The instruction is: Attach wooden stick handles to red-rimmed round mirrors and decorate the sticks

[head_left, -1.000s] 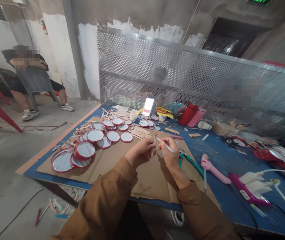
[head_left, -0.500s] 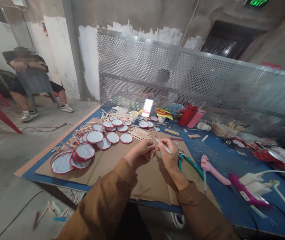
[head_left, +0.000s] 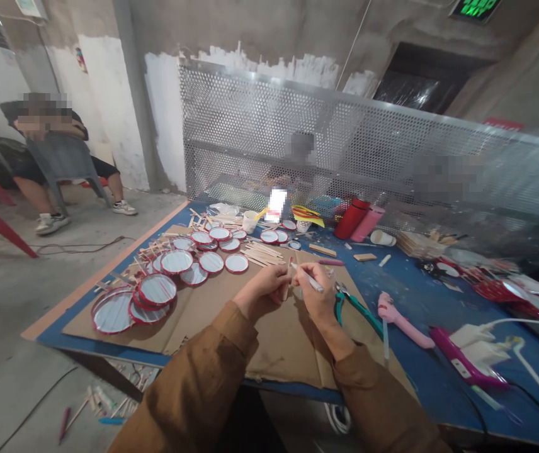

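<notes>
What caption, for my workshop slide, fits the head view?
Left hand holds a wooden stick, right hand a white pen, beside red-rimmed discs.

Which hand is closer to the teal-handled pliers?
Right. The right hand is just beside the pliers, not touching them; the left hand is farther away, on the right hand's other side.

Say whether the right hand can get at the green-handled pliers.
Probably yes: the right hand is just beside the green-handled pliers, nothing between them, though it holds a white pen.

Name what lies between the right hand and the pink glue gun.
In the head view, green-handled pliers lie there on the cardboard sheet, between the right hand and the pink glue gun.
</notes>
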